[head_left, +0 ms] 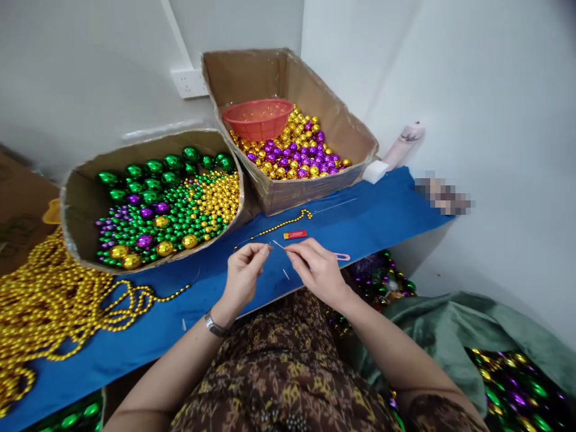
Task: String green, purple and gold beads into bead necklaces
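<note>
My left hand [242,275] is closed in a pinch, thumb against forefinger, on what looks like the end of a fine thread. A thin needle [278,245] sticks out of the pinched fingers of my right hand [320,271], pointing toward the left fingertips. The two hands are close together but apart, above the blue cloth [373,204]. Behind them lies a short string of gold beads [279,226], one end near my left knuckles. A red lighter [295,234] rests just beyond my right fingers, and a pink loop-shaped item [342,257] shows past that hand.
Two open cardboard boxes hold shiny beads: a left box [155,271] with green, gold and purple ones, and a rear box [310,195] with a red basket [258,123] inside. Gold bead strands [54,300] pile up at left. A pink bottle-like object [406,144] stands by the wall.
</note>
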Tool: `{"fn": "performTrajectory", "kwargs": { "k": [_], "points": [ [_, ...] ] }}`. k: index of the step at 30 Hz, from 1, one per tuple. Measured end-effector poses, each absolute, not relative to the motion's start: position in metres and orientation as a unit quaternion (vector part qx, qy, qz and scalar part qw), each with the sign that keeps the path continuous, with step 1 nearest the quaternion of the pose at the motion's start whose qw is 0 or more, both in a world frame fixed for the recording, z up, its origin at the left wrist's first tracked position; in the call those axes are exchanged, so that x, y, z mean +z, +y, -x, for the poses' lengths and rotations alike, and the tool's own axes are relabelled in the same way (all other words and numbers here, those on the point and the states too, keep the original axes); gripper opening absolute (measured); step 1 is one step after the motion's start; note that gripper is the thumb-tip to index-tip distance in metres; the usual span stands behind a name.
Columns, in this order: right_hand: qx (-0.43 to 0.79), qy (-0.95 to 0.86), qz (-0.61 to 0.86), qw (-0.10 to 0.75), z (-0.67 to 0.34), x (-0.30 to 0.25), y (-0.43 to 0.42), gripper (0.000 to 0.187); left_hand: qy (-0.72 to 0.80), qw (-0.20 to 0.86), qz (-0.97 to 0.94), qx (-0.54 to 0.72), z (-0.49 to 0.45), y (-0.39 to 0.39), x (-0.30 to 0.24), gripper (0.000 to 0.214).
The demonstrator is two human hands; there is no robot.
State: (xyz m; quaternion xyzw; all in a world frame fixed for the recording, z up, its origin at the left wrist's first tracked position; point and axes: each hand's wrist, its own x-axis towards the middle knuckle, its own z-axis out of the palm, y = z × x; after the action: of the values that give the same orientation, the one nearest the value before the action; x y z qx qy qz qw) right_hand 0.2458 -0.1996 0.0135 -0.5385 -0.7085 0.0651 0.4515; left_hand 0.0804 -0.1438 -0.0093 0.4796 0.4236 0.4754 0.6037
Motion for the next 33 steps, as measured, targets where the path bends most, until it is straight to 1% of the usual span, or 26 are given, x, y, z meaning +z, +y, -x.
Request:
{"fn": "performTrajectory", "kwargs": {
  "k": [7,9,23,33],
  "points": [
    [0.036,-0.722,0.550,0.418,-0.2434,0.0100,-0.2006,0.024,0.432,0.503,-0.561,0.496,-0.0760,-0.1450,-0.0115,0.025],
    [0.031,-0.726,0.553,0.408,-0.2430,0.0100,-0.2005,0.025,0.434,0.488,-0.575,0.492,-0.0754,-0.1455,-0.0095,0.024],
    [0.025,-0.738,0.559,0.377,-0.2417,0.0096,-0.2006,0.028,0.435,0.463,-0.604,0.482,-0.0729,-0.1456,-0.0073,0.021],
    [0.003,-0.740,0.559,0.374,-0.2419,0.0072,-0.2004,0.027,0.442,0.465,-0.594,0.486,-0.0738,-0.1465,-0.0087,0.022]
  ]
}}
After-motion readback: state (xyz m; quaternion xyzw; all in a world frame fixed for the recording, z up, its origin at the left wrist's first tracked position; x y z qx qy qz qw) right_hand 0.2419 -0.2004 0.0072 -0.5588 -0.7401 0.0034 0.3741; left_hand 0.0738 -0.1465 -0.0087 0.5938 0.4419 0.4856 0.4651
